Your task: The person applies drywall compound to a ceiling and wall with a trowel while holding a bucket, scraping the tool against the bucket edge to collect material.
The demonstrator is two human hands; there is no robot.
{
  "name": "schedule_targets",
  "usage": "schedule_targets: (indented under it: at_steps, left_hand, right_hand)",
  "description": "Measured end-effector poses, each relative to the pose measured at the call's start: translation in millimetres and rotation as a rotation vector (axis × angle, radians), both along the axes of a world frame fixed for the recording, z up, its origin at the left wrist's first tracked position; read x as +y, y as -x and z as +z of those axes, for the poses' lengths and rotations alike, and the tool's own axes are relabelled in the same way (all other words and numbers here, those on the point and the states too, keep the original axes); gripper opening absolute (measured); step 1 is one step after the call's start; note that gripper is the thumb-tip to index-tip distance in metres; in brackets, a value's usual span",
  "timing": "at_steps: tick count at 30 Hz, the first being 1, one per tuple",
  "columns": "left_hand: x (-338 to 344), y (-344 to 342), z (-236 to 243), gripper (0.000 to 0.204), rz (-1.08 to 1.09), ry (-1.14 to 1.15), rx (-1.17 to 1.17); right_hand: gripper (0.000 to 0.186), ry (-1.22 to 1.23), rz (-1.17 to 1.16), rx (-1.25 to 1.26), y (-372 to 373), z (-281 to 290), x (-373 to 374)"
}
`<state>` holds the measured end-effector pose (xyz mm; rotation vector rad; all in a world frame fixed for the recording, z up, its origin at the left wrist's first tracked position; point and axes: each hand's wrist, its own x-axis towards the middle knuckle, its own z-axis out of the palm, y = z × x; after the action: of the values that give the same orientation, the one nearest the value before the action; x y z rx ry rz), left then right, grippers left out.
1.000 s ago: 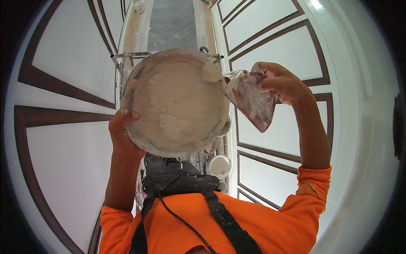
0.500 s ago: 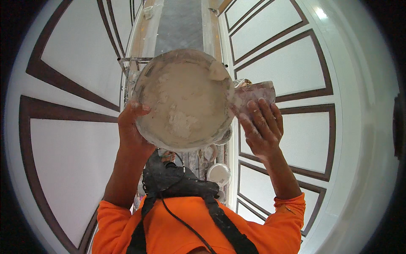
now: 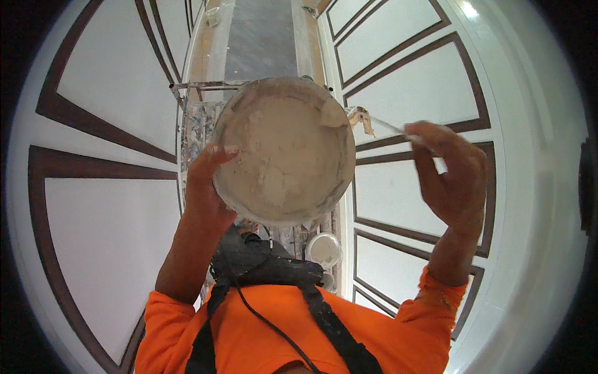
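Note:
My left hand grips the left rim of a round tub, its thumb lying over the edge. Greyish-beige filler paste coats the inside, with a thicker lump near the upper right rim. Right of the tub and apart from it, my right hand is closed on a flat scraper. The blade is turned nearly edge-on and points toward the tub, slightly blurred. Its handle end is mostly hidden by my fingers.
I am above a paint-splashed scaffold platform. White panelled walls with dark brown trim run close on both sides. A pale bucket stands below, near my right side. A crumpled beige scrap shows beyond the tub. A grey floor strip lies ahead.
My right hand has moved right, away from the tub, and turned the scraper from flat to edge-on. The tub has shifted slightly right, and its paste surface looks smoother.

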<state>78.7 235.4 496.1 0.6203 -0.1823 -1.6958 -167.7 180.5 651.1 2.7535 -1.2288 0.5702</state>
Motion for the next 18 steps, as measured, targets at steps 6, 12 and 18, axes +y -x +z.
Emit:
schedule_targets:
  at_steps: [6, 12, 18]
  left_hand:
    - [-3.3, 13.6, 18.9, 0.047, -0.022, 0.025, -0.031]
    - [-1.5, 11.5, 15.6, 0.038, -0.003, -0.015, -0.023]
    - [1.5, 9.9, 6.7, 0.044, 0.101, -0.043, 0.045]
  right_hand:
    - [0.012, 0.250, 0.259, 0.567, -48.4, 0.5, -12.4]
    - [0.012, 0.153, 0.328, 0.848, -60.1, -10.1, 2.5]
    - [0.016, -0.083, 0.319, 0.658, -71.6, 21.5, 8.3]
